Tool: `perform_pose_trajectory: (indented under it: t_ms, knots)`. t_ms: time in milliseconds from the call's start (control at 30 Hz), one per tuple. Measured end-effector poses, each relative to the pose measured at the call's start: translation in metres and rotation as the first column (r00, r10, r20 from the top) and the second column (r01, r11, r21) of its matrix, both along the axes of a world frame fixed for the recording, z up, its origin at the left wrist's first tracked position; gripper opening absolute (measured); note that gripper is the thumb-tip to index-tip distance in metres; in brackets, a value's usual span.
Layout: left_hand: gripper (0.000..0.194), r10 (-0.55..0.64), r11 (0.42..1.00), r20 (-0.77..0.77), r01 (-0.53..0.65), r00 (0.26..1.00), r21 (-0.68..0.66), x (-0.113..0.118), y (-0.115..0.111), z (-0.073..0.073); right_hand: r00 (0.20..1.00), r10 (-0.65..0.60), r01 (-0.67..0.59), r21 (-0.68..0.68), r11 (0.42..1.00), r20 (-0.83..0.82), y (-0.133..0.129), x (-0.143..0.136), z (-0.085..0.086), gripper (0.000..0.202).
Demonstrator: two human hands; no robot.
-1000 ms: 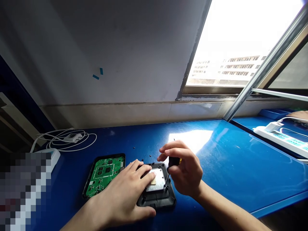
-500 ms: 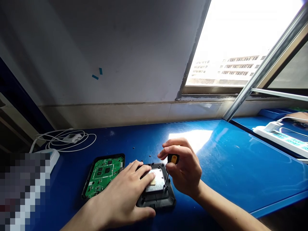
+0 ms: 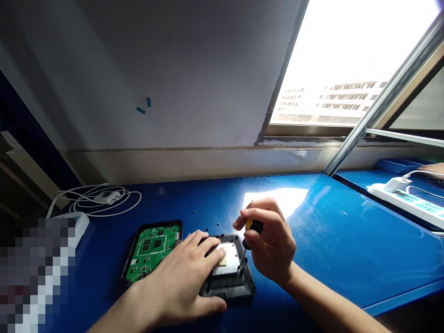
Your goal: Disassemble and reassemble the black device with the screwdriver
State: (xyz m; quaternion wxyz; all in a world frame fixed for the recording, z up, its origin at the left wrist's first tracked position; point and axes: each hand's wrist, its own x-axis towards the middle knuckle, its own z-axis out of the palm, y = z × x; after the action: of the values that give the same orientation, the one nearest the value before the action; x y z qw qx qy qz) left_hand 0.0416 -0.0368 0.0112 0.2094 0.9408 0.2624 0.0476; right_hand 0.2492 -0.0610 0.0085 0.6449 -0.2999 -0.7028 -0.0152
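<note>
Glare is thrown back by the smooth, glossy blue tabletop (image 3: 326, 236); upper wall (image 3: 208, 92) is seen as matt & mostly smooth. Housing (image 3: 239, 290) is made of dull blk plastic, its plate (image 3: 233, 260) of silvery metal w/ soft sheen. Blk/yel. plastic is seen on screwdriver (image 3: 255, 226), bare metal on diag. strut (image 3: 379, 104)

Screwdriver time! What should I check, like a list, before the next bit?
1. Screwdriver held in the right hand: ok.
2. Left hand steadying the metal plate on the black cover: looks ok.
3. Tip down by the plate's edge: ok.
4. Tip properly seated in a screw: cannot tell, too small to see.
5. Little dark bits, maybe screws, gathered together: not ok, they're scattered on the blue table.
6. Green board away from the tip: ok.
</note>
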Motion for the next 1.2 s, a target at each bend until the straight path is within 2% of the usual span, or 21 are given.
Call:
perform_pose_trajectory:
  t_ms: [100, 233, 333, 433, 533, 667, 767, 867, 933, 1000, 1200]
  knots:
    - [0.071, -0.003, 1.0, 0.001, 0.003, 1.0, 0.008, -0.0002, -0.0003, 0.0001, 0.999, -0.03, 0.03, -0.016, 0.999, -0.01, 0.0004, -0.0014, 0.0005, 0.028]
    - [0.071, -0.01, 1.0, -0.004, 0.01, 1.0, 0.012, 0.0002, 0.0001, -0.0003, 0.993, 0.044, -0.057, -0.117, 0.992, -0.112, -0.0017, -0.0027, -0.0033, 0.035]
    - [0.07, -0.011, 1.0, 0.006, 0.01, 1.0, 0.015, 0.0002, 0.0002, 0.0, 0.991, 0.08, -0.091, -0.108, 0.99, -0.103, -0.0022, -0.0019, -0.0045, 0.031]
    - [0.07, -0.004, 1.0, 0.005, 0.004, 1.0, 0.004, 0.0, 0.0001, 0.001, 1.0, 0.027, -0.028, -0.038, 0.999, -0.008, -0.0012, -0.0011, -0.0023, 0.021]
    - [0.072, -0.011, 1.0, -0.018, 0.011, 1.0, 0.006, 0.0, 0.0002, 0.001, 0.999, -0.033, 0.033, -0.032, 0.999, -0.001, -0.0009, -0.0016, 0.0001, 0.025]
    - [0.072, -0.013, 1.0, -0.025, 0.014, 1.0, 0.014, -0.0001, 0.0003, 0.0003, 0.993, 0.053, -0.066, -0.123, 0.99, -0.104, -0.0025, -0.0019, -0.0016, 0.036]
    - [0.071, -0.006, 1.0, -0.034, 0.006, 0.999, 0.003, 0.0, 0.0, 0.0011, 0.989, 0.102, -0.116, -0.131, 0.985, -0.11, -0.0031, -0.0009, -0.004, 0.035]
    - [0.072, -0.007, 1.0, -0.044, 0.007, 0.999, 0.002, 0.0002, -0.0003, 0.0022, 0.998, 0.054, -0.055, -0.067, 0.996, -0.017, -0.002, -0.0002, -0.0041, 0.027]
    - [0.073, -0.011, 1.0, -0.051, 0.011, 0.999, 0.0, 0.0003, -0.0004, 0.0025, 1.0, -0.015, 0.015, -0.042, 0.999, 0.011, -0.0007, -0.0003, -0.0032, 0.028]
    - [0.073, -0.012, 1.0, -0.05, 0.012, 0.999, 0.0, 0.0004, -0.0005, 0.0023, 0.999, -0.034, 0.034, -0.059, 0.998, 0.002, 0.0004, -0.0006, -0.0028, 0.033]
    - [0.072, -0.014, 1.0, -0.034, 0.015, 0.999, 0.025, 0.0004, -0.0001, -0.0006, 0.995, 0.067, -0.075, -0.122, 0.99, -0.07, -0.0003, -0.0005, -0.0051, 0.037]
